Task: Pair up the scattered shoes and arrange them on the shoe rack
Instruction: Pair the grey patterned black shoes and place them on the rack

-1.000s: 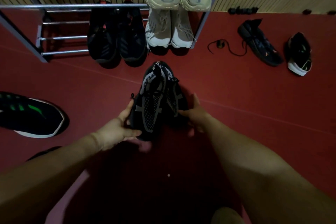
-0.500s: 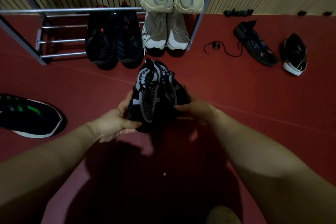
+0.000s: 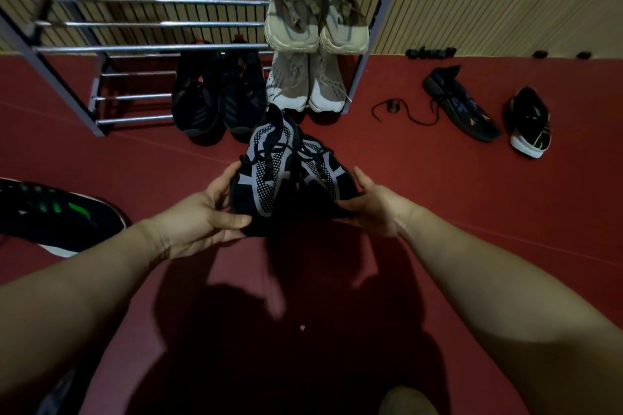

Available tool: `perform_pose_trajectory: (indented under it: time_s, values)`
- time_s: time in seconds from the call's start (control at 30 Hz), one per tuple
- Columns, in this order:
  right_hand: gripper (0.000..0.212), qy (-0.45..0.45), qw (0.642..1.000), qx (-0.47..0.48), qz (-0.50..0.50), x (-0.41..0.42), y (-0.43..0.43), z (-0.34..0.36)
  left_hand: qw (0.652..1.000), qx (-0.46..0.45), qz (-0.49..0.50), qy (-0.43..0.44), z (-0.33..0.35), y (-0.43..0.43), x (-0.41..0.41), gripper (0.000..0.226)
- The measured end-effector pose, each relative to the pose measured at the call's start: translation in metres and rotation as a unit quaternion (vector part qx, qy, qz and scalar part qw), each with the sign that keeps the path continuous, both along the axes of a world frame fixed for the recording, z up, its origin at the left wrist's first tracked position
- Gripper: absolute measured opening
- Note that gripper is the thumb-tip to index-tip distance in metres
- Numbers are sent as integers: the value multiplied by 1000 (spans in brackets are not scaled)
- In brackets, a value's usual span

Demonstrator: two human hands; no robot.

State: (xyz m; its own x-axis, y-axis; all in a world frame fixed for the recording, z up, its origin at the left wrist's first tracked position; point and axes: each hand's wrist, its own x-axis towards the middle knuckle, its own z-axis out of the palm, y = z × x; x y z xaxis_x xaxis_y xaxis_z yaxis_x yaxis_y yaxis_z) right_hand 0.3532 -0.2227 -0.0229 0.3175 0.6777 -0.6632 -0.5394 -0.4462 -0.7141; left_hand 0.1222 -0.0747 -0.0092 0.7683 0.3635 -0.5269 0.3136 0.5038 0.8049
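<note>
I hold a pair of black and grey mesh shoes (image 3: 286, 175) side by side above the red floor, toes pointing at the rack. My left hand (image 3: 202, 216) grips the left shoe's heel side, and my right hand (image 3: 374, 205) grips the right shoe's side. The metal shoe rack (image 3: 151, 23) stands just beyond. A beige pair (image 3: 315, 20) sits on its upper right bars. On the lower level are a black pair (image 3: 219, 94) and a light grey pair (image 3: 306, 84).
A black and green shoe (image 3: 57, 216) lies on the floor at the left. At the right lie a black shoe with orange marks (image 3: 462, 108) and a black shoe with a white sole (image 3: 529, 121). A loose black lace (image 3: 404, 111) lies near the rack's right post.
Both hands have lifted the mesh pair forward toward the rack. The shoes have tilted so their uppers face me more.
</note>
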Motion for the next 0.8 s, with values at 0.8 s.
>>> perform_pose_trajectory:
  time_s: [0.8]
  values:
    - [93, -129, 976, 162, 70, -18, -23, 53, 990, 100, 66, -68, 53, 11, -21, 95]
